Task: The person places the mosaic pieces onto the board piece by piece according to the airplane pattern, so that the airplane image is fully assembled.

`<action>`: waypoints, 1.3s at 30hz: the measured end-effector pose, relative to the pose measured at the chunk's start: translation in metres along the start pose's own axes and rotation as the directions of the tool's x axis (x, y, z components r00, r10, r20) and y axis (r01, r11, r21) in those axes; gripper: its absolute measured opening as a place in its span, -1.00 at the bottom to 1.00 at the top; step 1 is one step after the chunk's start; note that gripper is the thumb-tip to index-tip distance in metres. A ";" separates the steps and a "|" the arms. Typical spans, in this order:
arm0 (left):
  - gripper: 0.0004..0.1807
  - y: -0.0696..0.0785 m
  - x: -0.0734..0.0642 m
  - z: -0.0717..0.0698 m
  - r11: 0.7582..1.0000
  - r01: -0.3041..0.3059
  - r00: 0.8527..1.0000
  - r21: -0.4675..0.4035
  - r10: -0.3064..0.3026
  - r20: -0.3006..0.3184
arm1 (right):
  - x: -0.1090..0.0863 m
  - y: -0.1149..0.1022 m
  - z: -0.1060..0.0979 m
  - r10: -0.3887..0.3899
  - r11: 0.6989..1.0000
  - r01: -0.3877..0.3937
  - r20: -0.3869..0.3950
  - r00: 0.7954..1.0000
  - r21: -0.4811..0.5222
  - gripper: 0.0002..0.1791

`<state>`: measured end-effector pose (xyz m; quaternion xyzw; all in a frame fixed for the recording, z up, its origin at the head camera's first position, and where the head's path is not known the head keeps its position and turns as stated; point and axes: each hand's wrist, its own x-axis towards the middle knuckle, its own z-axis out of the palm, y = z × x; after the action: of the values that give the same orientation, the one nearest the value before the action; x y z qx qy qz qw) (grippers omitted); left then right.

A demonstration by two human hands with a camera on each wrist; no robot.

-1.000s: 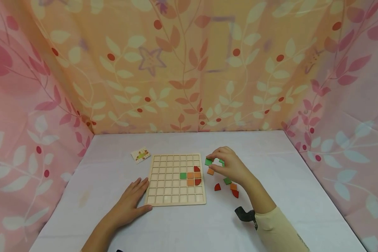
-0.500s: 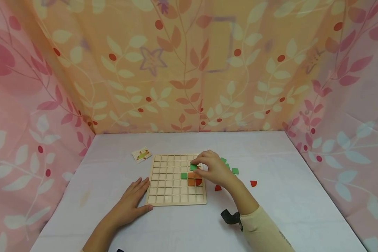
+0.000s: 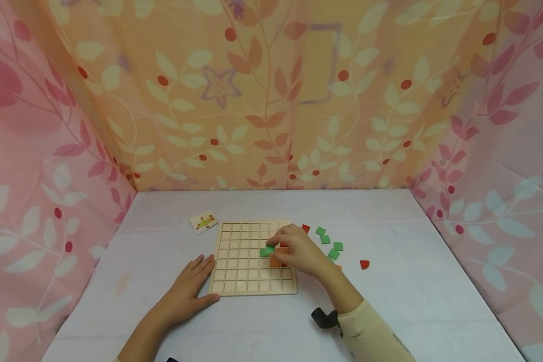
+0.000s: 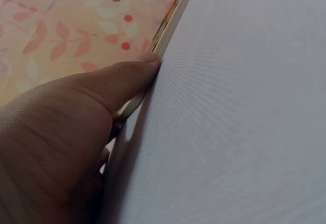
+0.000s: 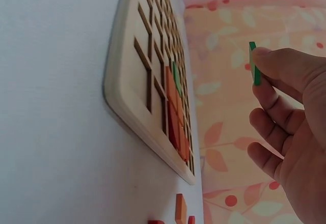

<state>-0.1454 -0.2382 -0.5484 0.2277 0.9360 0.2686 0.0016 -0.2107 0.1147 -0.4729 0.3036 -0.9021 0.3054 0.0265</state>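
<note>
My right hand (image 3: 298, 254) pinches a green square tile (image 5: 254, 63) between thumb and finger, held above the right half of a wooden grid board (image 3: 240, 275). Below it, a green tile (image 5: 177, 79) and orange square tiles (image 3: 275, 262) sit in the board's cells. A red quarter-circle tile (image 3: 283, 244) in the grid is partly covered by the right hand's fingers. At the board's left edge my left hand (image 3: 185, 290) lies with fingers extended, fingertips against the rim. In the left wrist view its thumb (image 4: 127, 76) touches the board's side.
Right of the board lie several loose green tiles (image 3: 325, 239), a red quarter-circle piece (image 3: 364, 264) and another red piece (image 3: 305, 228). A small pattern card (image 3: 203, 222) is beyond the board's far left corner. Patterned cloth (image 3: 271, 100) hangs around the white table (image 3: 389, 226).
The right hand has gone from the loose pieces leftward to over the board, bringing a green tile along. The left hand has stayed in place.
</note>
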 end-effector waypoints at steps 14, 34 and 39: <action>0.06 -0.001 0.000 -0.002 1.000 0.013 1.000 -0.011 -0.013 0.017 | 0.003 0.003 0.022 -0.004 0.998 0.005 0.026 1.000 -0.061 -0.72; 0.08 -0.003 0.000 -0.001 1.000 0.030 0.999 -0.003 -0.030 0.029 | 0.001 0.006 0.041 0.014 0.994 -0.008 0.052 0.999 -0.108 -0.77; 0.07 -0.004 0.000 0.001 1.000 0.021 1.000 0.003 -0.021 0.016 | 0.001 0.007 0.047 0.025 0.991 -0.018 0.051 0.998 -0.136 -0.76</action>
<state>-0.1467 -0.2409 -0.5514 0.2200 0.9387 0.2652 0.0113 -0.2086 0.0922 -0.5144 0.2993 -0.9244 0.2354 0.0198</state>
